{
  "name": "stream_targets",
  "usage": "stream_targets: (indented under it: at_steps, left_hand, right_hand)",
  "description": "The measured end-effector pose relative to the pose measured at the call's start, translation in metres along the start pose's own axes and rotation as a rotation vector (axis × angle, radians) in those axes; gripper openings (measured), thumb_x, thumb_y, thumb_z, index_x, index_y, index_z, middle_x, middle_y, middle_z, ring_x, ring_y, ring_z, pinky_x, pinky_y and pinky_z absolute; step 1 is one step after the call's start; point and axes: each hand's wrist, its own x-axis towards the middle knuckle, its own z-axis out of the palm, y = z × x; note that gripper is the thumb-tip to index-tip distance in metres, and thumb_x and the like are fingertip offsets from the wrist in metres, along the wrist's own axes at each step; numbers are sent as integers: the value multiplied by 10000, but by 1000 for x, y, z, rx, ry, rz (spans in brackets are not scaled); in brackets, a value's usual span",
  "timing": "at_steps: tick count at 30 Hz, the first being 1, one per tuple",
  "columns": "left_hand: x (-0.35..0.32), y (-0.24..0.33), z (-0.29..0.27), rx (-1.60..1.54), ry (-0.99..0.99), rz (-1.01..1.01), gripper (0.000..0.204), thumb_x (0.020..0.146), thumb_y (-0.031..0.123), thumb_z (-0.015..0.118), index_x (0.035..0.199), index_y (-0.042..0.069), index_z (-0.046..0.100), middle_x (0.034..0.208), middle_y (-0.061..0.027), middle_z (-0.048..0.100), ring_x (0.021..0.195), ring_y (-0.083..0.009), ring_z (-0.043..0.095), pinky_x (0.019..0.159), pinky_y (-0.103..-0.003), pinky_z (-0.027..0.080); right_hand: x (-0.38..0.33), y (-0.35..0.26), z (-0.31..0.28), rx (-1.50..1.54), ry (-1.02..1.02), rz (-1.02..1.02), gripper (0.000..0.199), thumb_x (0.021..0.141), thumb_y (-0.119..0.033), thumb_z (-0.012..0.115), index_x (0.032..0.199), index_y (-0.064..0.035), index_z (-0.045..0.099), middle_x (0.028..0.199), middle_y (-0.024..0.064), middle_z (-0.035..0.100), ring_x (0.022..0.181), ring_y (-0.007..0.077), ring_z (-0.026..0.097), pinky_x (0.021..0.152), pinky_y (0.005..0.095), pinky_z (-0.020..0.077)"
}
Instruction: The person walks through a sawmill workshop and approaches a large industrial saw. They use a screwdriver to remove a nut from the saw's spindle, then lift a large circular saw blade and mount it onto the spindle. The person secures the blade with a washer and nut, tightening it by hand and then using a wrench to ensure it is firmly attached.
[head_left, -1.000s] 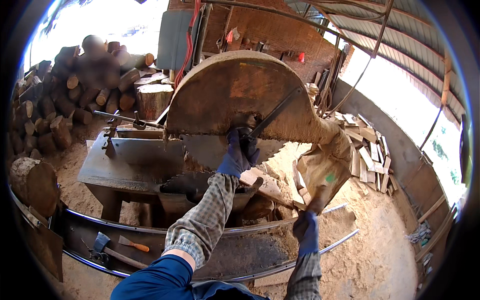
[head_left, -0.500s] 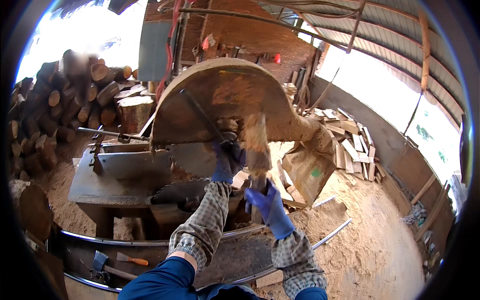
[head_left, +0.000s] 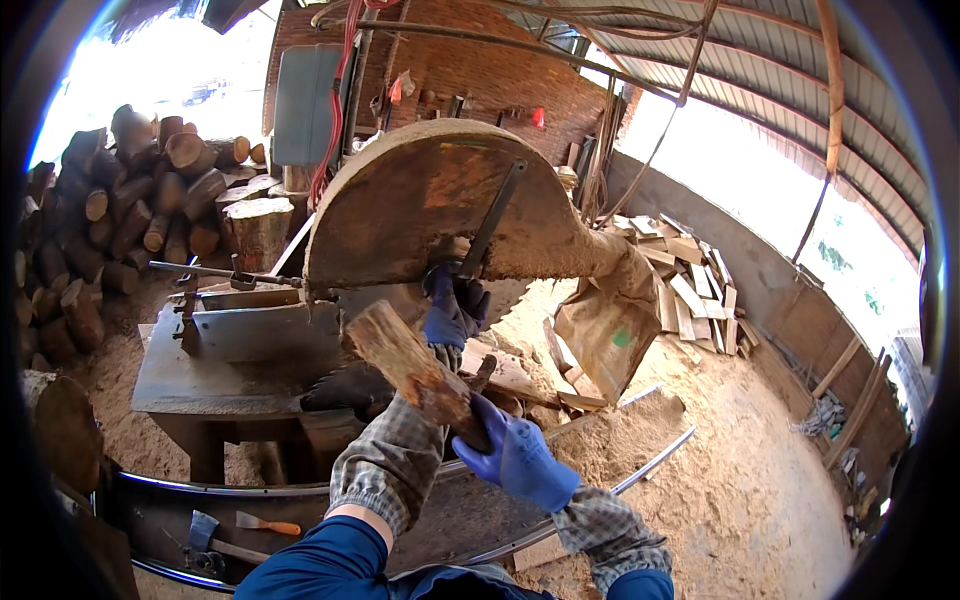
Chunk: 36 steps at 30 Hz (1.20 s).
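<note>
My left hand [head_left: 449,312], in a blue glove, is closed at the lower end of a long dark wrench [head_left: 495,220]. The wrench leans up to the right across the rusty round saw guard [head_left: 400,200]; its lower end at the hub is partly hidden by my fingers. In my right hand [head_left: 518,452], also blue-gloved, is a rough chunk of split wood [head_left: 415,365], gripped by its dark lower end. The wood points up to the left, over my left forearm and apart from the wrench. Part of a toothed saw blade [head_left: 345,388] shows below the guard.
A metal saw table [head_left: 240,340] stands at left, below a steel rod. In front, a dark metal-edged trough [head_left: 300,510] bears a hatchet [head_left: 205,530] and an orange-handled scraper [head_left: 270,523]. Logs [head_left: 130,210] are stacked at left, split wood [head_left: 695,290] at right, sawdust across the floor.
The wrench has swung from leaning left to leaning right. My right hand has lowered the wood chunk and tilted it left. My left hand stays at the hub.
</note>
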Motion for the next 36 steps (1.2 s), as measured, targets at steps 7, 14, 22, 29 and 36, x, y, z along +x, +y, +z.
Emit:
stream_targets:
  at_steps: [7, 14, 22, 29, 36]
  left_hand:
    - [-11, 11, 13, 63, 129, -20, 330, 900, 604, 664, 859, 277, 658, 670, 84, 619, 599, -151, 575, 688, -417, 504]
    - [-10, -14, 17, 7, 26, 19, 309, 886, 582, 692, 912, 274, 681, 779, 30, 657, 681, -154, 583, 616, -384, 486]
    - [25, 4, -19, 124, -146, -11, 467, 841, 616, 717, 668, 242, 498, 563, 65, 459, 455, -124, 391, 499, -322, 382]
    - [-42, -8, -41, 103, -426, -6, 548, 841, 663, 692, 661, 190, 481, 570, 13, 404, 486, -164, 371, 455, -315, 283]
    - [-182, -38, -199, 164, 249, -125, 434, 902, 537, 703, 746, 180, 511, 644, 13, 453, 572, -159, 517, 633, -347, 549]
  right_hand:
    - [67, -102, -28, -553, 202, -565, 682, 895, -285, 697, 1438, 41, 442, 966, 133, 670, 763, 269, 705, 565, 376, 563]
    - [108, 11, -90, -797, 405, -496, 516, 951, -242, 623, 1425, -120, 464, 880, 80, 614, 668, 215, 627, 596, 376, 537]
    - [11, 47, -60, -49, 552, -12, 599, 810, -188, 771, 1327, -20, 520, 980, 280, 691, 876, 439, 695, 752, 464, 566]
    - [-112, 111, 19, 355, 374, 486, 368, 786, -154, 823, 1083, 22, 694, 863, 99, 719, 718, 183, 696, 645, 325, 561]
    - [-232, 209, 74, 1179, 213, 1097, 314, 798, -66, 725, 1080, 54, 656, 744, 94, 632, 557, 221, 628, 543, 381, 571]
